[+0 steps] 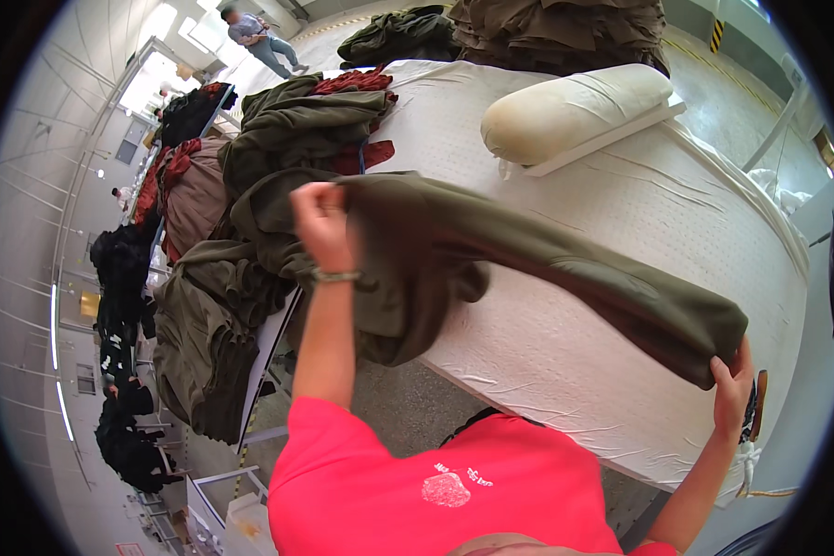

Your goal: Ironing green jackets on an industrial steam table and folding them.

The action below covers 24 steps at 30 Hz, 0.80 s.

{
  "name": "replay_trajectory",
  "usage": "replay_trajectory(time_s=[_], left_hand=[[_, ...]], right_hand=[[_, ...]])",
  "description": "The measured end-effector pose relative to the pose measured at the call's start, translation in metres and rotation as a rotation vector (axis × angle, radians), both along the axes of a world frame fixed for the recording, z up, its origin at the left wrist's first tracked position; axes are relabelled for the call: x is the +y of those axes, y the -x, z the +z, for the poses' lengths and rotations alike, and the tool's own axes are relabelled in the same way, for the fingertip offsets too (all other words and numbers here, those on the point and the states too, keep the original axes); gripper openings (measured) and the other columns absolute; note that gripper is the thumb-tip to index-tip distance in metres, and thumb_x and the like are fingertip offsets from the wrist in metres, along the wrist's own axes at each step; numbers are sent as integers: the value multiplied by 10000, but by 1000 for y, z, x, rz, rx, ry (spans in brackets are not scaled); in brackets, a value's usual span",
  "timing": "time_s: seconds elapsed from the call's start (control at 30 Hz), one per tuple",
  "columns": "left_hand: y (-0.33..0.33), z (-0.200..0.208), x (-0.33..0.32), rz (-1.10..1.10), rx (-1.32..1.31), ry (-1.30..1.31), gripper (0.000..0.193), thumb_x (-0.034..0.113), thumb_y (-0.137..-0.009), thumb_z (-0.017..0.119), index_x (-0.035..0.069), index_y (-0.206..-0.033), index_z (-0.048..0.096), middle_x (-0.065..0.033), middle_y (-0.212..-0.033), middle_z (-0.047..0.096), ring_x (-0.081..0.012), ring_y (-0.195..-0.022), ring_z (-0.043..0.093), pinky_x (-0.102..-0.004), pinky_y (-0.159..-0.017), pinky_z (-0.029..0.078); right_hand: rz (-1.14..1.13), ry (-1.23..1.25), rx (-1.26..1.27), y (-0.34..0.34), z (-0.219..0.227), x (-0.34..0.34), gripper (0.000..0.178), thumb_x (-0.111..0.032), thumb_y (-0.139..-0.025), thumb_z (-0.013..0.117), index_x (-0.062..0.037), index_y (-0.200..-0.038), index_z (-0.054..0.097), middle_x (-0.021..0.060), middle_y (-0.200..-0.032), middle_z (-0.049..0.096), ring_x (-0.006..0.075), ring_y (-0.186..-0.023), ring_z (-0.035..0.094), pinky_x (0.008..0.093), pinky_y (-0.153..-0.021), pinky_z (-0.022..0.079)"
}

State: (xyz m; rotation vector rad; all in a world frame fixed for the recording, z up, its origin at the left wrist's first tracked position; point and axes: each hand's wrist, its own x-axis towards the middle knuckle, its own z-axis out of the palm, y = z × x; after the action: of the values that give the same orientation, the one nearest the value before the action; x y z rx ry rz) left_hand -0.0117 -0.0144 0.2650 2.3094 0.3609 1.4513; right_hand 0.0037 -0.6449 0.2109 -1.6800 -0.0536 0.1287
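Observation:
A long olive-green garment point(565, 250) stretches across in front of me, above a padded white table. Its kind is not plain; the stretched part is a long tube like a sleeve or trouser leg. My left hand point(322, 227), slightly blurred, is closed on the upper left part of the cloth. At the far right, my right hand point(734, 385) pinches the corner of the tube's end. Between both hands the cloth hangs loosely, and a bunched part droops over the table's near left edge.
The white-covered table point(565, 371) carries a padded pressing form point(579, 111) at the back. Left of it, olive garments point(213, 324) are heaped on a rack or stand. Brown cloth point(561, 32) is stacked beyond the table. Another person point(258, 42) stands far off at upper left.

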Motion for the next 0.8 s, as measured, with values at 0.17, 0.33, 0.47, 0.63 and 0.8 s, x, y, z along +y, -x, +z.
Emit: replay_trajectory(time_s=[0.17,0.33,0.47,0.63,0.8], left_hand=[[-8,87,16,-79,-341,-165,152,144,-1006,606,32,-904,591,-35,-825,563,-151,-704,520,-305,-653,467],[-107,38,-45,-468,25,-523,136,177,-911,689,119,-798,642,-95,-687,582,-286,-560,580,-375,-500,458],[-177,-53,-110,-676,164,-535,365,345,-903,717,108,-672,563,-94,-616,581,-302,-521,585,-401,-461,449],[-252,-162,-189,-602,663,-816,533,567,-964,521,118,-704,639,-96,-626,648,-298,-613,680,-409,-500,522],[-234,-219,-229,-710,636,-587,401,465,-953,610,78,-908,707,-105,-927,728,-340,-807,698,-431,-687,565]], right_hand=[[-96,-28,-34,28,0,-15,645,-7,-902,599,60,-1499,363,104,-1380,550,174,-1255,517,291,-1076,376],[-235,19,96,69,-37,-63,630,-22,-924,605,72,-1495,358,109,-1363,569,159,-1244,528,277,-1060,386],[-415,138,219,103,-48,-115,639,-68,-945,634,54,-1505,351,106,-1296,616,144,-1183,570,259,-1015,422],[-492,260,552,110,-123,-127,690,-200,-910,735,22,-1477,410,79,-1114,676,117,-920,633,237,-800,495],[-492,345,567,106,-168,-112,415,-181,-906,733,40,-1234,609,61,-1035,710,110,-923,636,244,-815,491]])
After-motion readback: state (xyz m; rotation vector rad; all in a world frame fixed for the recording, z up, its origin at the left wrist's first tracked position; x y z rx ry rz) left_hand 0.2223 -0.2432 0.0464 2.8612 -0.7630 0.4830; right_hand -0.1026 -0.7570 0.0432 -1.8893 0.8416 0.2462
